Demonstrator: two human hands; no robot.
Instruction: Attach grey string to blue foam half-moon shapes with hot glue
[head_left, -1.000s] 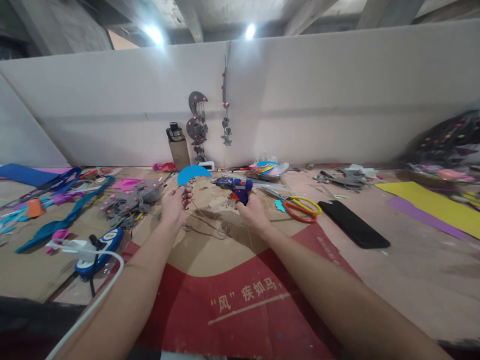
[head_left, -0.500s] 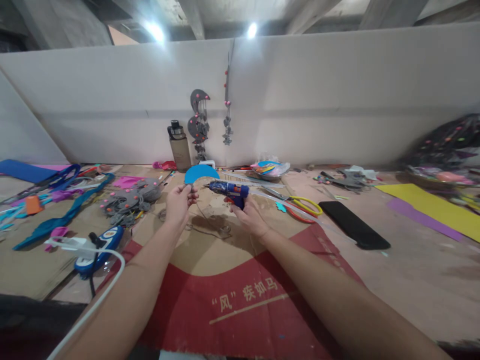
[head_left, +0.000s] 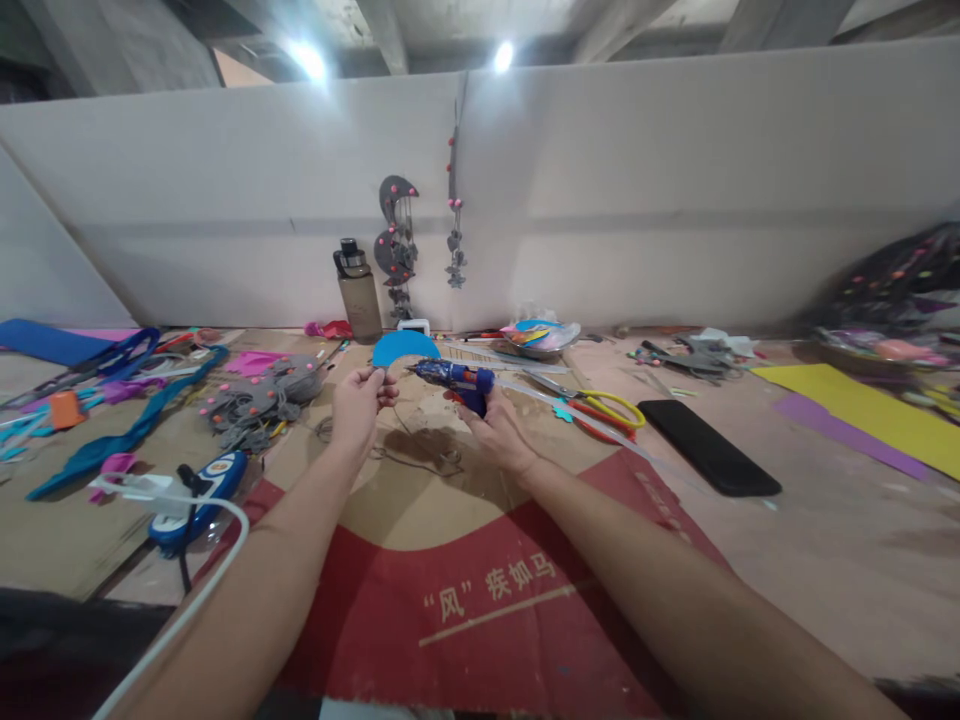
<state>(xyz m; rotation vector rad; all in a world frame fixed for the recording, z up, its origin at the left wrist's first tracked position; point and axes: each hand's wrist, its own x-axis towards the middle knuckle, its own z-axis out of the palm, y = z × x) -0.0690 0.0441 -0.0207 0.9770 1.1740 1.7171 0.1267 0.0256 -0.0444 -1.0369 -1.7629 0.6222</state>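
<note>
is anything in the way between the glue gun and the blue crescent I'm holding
Nothing visible stands between the glue gun, in the right hand, and the blue crescent. The left hand, pinching the crescent's lower left end, sits beside that path.

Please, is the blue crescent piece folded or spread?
Spread: the blue crescent piece shows a broad face without visible fold, its end in the left hand.

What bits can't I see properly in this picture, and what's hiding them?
All in the head view:
- Most of the glue gun's handle: the right hand covers it.
- The near left tip of the blue piece: the left hand hides it.
- The rest of the yellow sheet: cut off by the right edge.
- What the dark heap is: too blurred to tell.
</note>
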